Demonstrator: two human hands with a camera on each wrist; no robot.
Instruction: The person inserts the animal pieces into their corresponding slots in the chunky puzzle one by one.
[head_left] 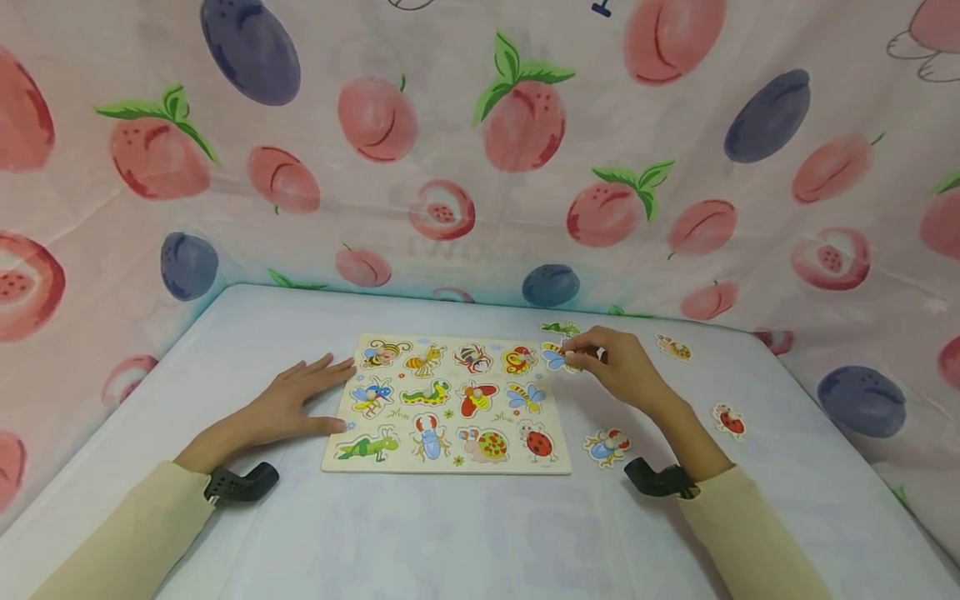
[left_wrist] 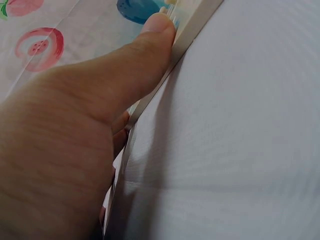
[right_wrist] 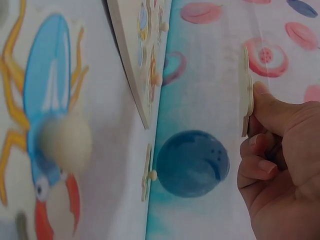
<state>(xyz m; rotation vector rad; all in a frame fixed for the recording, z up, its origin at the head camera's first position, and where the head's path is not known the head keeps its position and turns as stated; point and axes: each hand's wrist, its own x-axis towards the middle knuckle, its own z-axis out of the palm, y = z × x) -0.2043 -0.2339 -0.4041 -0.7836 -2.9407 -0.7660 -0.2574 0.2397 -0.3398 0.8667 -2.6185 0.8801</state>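
A cream wooden puzzle board (head_left: 461,422) printed with insects lies flat on the table. My left hand (head_left: 288,406) rests at its left edge, fingers spread and thumb (left_wrist: 155,37) touching the board's rim. My right hand (head_left: 618,367) pinches a yellow-and-black striped bee piece with blue wings (head_left: 554,357) between thumb and fingers, just beyond the board's upper right corner. In the right wrist view this piece (right_wrist: 246,95) appears edge-on, raised off the table. Some pictures on the board carry knobbed pieces, such as the caterpillar (head_left: 426,393).
Loose pieces lie right of the board: a green grasshopper (head_left: 558,328) at the back, a snail (head_left: 673,347), a ladybird (head_left: 729,422) and a blue beetle with red pincers (head_left: 608,448). A fruit-print cloth (head_left: 465,100) hangs behind the white table (head_left: 420,542).
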